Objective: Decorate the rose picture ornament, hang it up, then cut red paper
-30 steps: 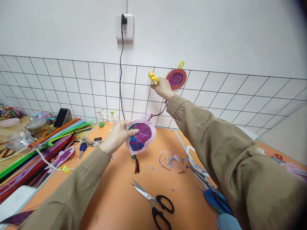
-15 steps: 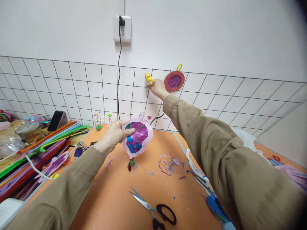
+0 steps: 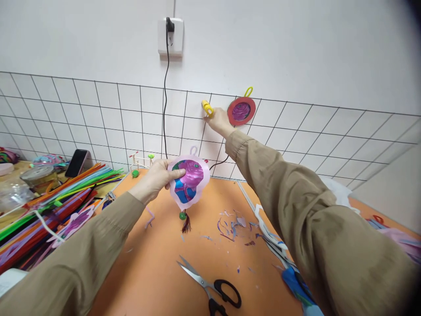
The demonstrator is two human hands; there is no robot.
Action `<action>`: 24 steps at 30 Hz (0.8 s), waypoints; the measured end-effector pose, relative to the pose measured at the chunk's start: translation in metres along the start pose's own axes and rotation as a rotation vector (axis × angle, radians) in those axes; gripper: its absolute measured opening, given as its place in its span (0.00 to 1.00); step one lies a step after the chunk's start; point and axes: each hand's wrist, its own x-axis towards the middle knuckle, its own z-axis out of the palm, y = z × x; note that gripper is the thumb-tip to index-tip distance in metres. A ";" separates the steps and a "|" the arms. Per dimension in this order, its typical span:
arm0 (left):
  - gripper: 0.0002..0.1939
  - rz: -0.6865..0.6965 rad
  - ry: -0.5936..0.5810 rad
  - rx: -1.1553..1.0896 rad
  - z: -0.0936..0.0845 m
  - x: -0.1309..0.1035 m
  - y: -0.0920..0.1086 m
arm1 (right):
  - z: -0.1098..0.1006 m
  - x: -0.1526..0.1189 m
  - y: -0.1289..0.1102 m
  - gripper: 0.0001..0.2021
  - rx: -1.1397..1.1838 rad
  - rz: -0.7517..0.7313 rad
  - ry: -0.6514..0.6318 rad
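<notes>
My left hand point(image 3: 160, 177) pinches a flower ornament point(image 3: 194, 174) by its left edge, thumb on its front. The ornament has a pale pink rim, a purple rose and a blue patch, with a pale loop on top. From its lower point hang a green bead point(image 3: 182, 215) and a dark tassel. My right hand point(image 3: 219, 121) reaches to the black wire grid, closed around a small yellow tool that looks like a glue gun point(image 3: 207, 108); its lower part is hidden by the fingers. Just right of that hand, a red round ornament point(image 3: 241, 111) hangs on the grid by a yellow loop.
Black-handled scissors point(image 3: 210, 285) lie open on the orange tabletop point(image 3: 151, 267). Paper scraps point(image 3: 238, 226) are scattered behind them. Colourful pipe cleaners point(image 3: 66, 210) and a phone point(image 3: 76, 163) are at left. A black cord point(image 3: 165, 101) drops from the wall socket point(image 3: 171, 37).
The ornament in my left hand has risen slightly, and its bead and tassel have swung round. My right hand keeps its hold at the grid; the view has shifted a little.
</notes>
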 end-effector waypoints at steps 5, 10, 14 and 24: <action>0.10 0.030 0.044 0.042 -0.015 0.019 0.015 | 0.003 0.002 0.001 0.11 -0.004 -0.017 0.012; 0.06 0.051 0.098 0.090 -0.032 0.043 0.026 | 0.004 0.002 0.001 0.10 -0.003 -0.009 0.032; 0.05 0.088 0.203 0.116 -0.037 0.066 0.038 | -0.007 -0.002 -0.001 0.07 0.086 0.014 0.075; 0.05 0.212 0.383 0.103 0.006 0.175 0.078 | -0.025 -0.137 0.035 0.10 0.713 0.170 0.130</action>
